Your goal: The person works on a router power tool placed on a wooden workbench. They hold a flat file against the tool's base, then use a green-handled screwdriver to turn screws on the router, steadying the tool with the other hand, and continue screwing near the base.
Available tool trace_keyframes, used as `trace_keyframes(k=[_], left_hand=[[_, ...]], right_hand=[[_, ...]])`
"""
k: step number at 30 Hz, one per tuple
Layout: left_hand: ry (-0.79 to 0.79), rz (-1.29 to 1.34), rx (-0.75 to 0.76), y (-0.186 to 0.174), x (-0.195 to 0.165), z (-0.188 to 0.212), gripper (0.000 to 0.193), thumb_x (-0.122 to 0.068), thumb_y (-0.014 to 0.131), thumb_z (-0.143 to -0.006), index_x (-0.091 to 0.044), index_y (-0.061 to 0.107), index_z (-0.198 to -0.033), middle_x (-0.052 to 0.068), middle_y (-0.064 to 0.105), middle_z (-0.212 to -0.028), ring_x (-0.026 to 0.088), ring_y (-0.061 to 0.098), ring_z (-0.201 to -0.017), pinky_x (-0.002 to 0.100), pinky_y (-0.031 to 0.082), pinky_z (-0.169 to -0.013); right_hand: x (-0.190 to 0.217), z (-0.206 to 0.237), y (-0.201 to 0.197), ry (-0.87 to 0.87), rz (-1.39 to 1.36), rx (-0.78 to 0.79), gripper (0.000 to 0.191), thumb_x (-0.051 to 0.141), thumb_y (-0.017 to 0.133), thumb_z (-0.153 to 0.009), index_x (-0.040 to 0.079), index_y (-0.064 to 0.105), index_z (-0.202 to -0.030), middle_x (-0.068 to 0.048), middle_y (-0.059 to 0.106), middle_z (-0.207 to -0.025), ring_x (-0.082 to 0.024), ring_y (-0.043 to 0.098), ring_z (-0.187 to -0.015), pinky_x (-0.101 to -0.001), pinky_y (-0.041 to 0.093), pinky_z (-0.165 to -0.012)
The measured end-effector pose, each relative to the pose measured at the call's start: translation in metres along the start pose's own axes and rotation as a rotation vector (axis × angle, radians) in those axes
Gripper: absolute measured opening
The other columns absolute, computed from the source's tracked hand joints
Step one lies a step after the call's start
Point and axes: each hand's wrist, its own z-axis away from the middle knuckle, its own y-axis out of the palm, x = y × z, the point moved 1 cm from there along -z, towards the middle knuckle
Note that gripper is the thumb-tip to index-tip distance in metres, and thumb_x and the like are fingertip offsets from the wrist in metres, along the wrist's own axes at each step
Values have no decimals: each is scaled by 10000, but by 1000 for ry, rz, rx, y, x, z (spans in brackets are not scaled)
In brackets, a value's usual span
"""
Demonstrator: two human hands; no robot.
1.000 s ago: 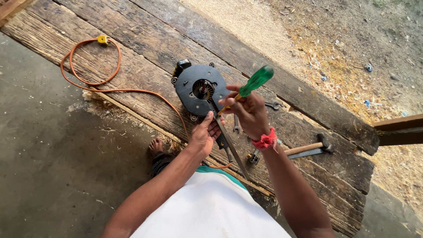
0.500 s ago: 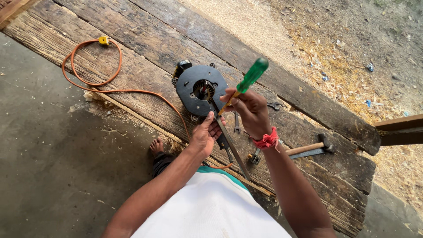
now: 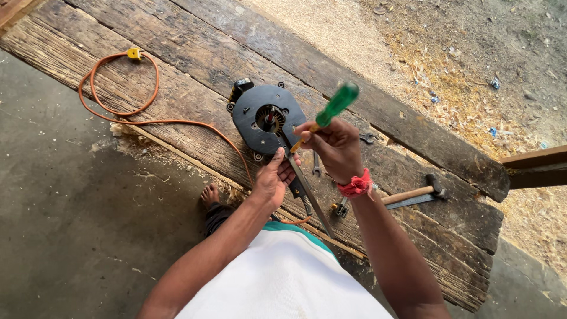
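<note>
Gripping a green-handled screwdriver (image 3: 331, 112) in the right hand (image 3: 333, 147), a person steadies a black power tool (image 3: 266, 121) with the left hand (image 3: 273, 180) at its five-o'clock edge on the plank desk (image 3: 177, 53); a hammer (image 3: 413, 192) lies toward three o'clock.

Router (image 3: 266, 121) on planks (image 3: 195, 53); cord (image 3: 118, 88) left, hammer (image 3: 413, 194) right.

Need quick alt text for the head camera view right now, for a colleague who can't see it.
Seen from above, a person's right hand holds a green-handled screwdriver over a black power tool lying on weathered wooden planks, while the left hand rests at its edge. An orange cord loops to the left; a hammer lies to the right.
</note>
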Motion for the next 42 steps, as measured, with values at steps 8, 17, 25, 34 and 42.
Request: trace_keyframes(k=[8, 17, 25, 34, 42], left_hand=[[1, -5, -5, 1, 0, 0, 359, -437, 735, -913, -119, 682, -1071, 46, 775, -997, 152, 715, -946, 332, 517, -884], [2, 1, 3, 1, 0, 1, 353, -432, 723, -920, -125, 691, -1090, 31, 767, -987, 141, 708, -941, 327, 508, -874], [-14, -2, 0, 0, -1, 0, 367, -439, 721, -931, -97, 700, -1061, 39, 768, -982, 151, 707, -949, 335, 515, -893], [-19, 3, -17, 1, -2, 0, 338, -426, 728, -918, -120, 697, -1056, 41, 765, -988, 158, 711, -956, 339, 515, -898], [-26, 12, -8, 0, -1, 0, 344, -431, 733, -913, -117, 697, -1048, 37, 769, -998, 156, 714, -965, 339, 513, -910]], right_hand=[[-2, 1, 2, 92, -68, -58, 202, 131, 697, -955, 33, 666, -1129, -77, 756, -994, -135, 783, -959, -272, 676, -806], [-4, 0, 4, 26, 86, -56, 166, 54, 761, -996, -54, 691, -1101, -124, 767, -986, -166, 766, -879, -294, 656, -779], [4, 4, 7, -53, 103, -19, 166, 110, 711, -1010, -25, 714, -1107, -87, 770, -1051, -111, 738, -903, -248, 637, -797], [1, -2, 5, -43, 206, -33, 154, 140, 699, -1004, 3, 657, -1059, -60, 757, -949, -114, 767, -869, -242, 654, -724], [4, 0, 7, -58, 117, -29, 147, 107, 735, -989, -3, 687, -1075, -64, 746, -1017, -107, 728, -913, -251, 617, -785]])
